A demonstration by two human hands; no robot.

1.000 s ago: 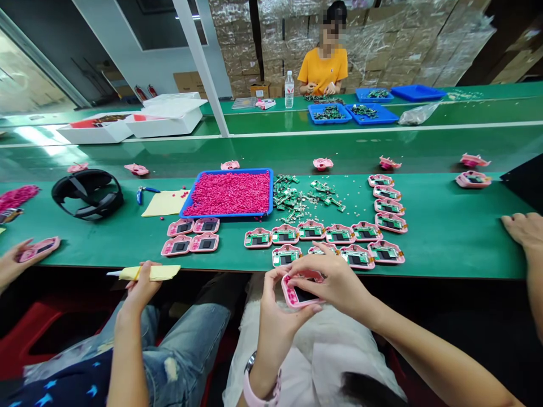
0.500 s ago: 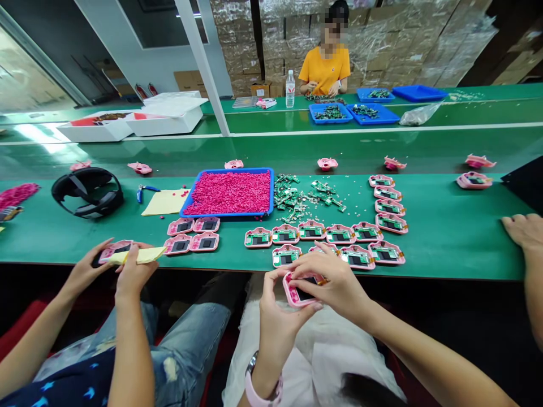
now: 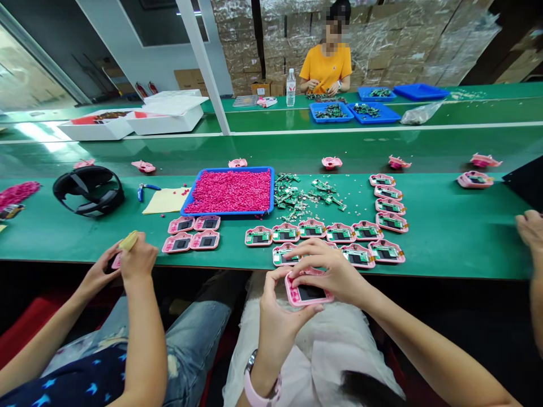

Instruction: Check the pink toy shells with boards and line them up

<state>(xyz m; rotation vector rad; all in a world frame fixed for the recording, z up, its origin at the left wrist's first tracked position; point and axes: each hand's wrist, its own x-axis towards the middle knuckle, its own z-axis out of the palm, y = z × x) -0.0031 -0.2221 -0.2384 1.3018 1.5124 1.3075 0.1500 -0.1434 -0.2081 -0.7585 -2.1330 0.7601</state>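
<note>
A pink casing (image 3: pixel 311 294) with a dark screen is held above my lap, just off the bench edge. My left hand (image 3: pixel 278 311) grips its left end between thumb and fingers. From above, my right hand (image 3: pixel 326 271) has its fingers closed at the casing's upper left part; whether they pinch a small piece there is hidden. Beyond my hands, pink casings with green circuit boards (image 3: pixel 311 229) lie in two rows, with a column of more (image 3: pixel 390 207) at the right. Behind them is a pile of loose green boards (image 3: pixel 288 195). A blue tray (image 3: pixel 272 192) holds many small magenta pieces.
At the left, a co-worker's hands (image 3: pixel 138 257) hold a pink part and something yellow. Four casings, no: several casings (image 3: pixel 205 240) lie nearby, with pliers (image 3: pixel 141 192) and a black headset (image 3: pixel 87 192) behind. Another person's hand (image 3: pixel 530 229) is at the right edge.
My right hand has shifted slightly, uncovering more of the casing and its screen. The co-worker's right hand at the left has turned over the pink part. Pink parts on the belt have moved right.
</note>
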